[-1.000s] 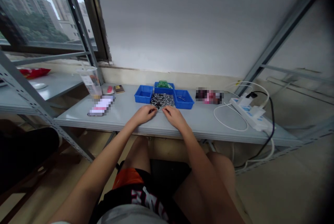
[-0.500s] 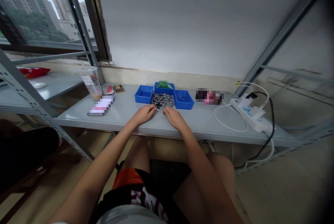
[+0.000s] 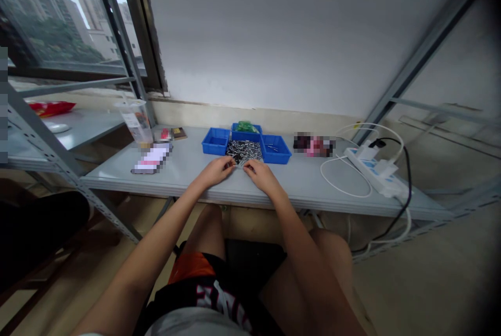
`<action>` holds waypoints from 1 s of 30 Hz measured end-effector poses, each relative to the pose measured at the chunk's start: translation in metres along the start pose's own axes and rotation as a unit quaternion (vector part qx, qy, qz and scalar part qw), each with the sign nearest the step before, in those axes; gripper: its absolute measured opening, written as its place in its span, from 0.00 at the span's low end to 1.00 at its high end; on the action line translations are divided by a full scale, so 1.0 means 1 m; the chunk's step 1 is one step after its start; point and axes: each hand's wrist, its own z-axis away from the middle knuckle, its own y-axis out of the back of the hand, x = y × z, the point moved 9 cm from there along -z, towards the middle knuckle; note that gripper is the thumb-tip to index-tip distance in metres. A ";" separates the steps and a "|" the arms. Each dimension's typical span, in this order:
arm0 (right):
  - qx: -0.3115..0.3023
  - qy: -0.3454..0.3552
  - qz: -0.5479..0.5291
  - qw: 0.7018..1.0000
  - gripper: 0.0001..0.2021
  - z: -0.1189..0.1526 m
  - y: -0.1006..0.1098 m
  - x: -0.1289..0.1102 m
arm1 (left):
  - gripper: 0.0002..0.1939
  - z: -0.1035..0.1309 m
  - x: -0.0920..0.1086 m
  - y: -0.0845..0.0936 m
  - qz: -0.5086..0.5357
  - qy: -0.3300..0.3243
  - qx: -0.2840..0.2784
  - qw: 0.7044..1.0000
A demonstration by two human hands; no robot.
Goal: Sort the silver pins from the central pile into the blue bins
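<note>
A heap of small silver and black metal pieces, which look like screws [image 3: 247, 149], lies on the grey table [image 3: 188, 169] among the blue trays. My left hand [image 3: 218, 171] is at the near left edge of the heap, its thumb and fingers pinched on a tiny, thin silver piece. Facing it across a narrow gap, my right hand [image 3: 258, 173] also has its fingertips closed; what they hold is too small to make out. The left blue tray [image 3: 216, 141] and right blue tray [image 3: 276, 149] flank the heap. Several thin pieces lie in the right tray.
A third blue tray [image 3: 246, 132] behind the heap holds green packets [image 3: 246, 126]. To the left are a phone [image 3: 152, 158] and a plastic cup [image 3: 136, 121]. A power strip [image 3: 376, 171] with cables lies at the right. Metal shelf posts border both sides.
Both hands have shifted very slightly at the heap's near edge. A thin silver piece now shows more clearly at the left fingertips. The trays are unmoved.
</note>
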 end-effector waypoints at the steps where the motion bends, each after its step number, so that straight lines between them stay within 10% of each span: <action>1: 0.002 0.001 -0.001 1.000 0.05 0.000 0.001 0.000 | 0.06 0.000 0.000 0.000 0.000 -0.004 0.001 1.000; 30: -0.005 -0.009 0.015 1.000 0.08 -0.001 -0.001 0.001 | 0.10 0.000 0.004 0.000 -0.023 -0.010 -0.002 1.000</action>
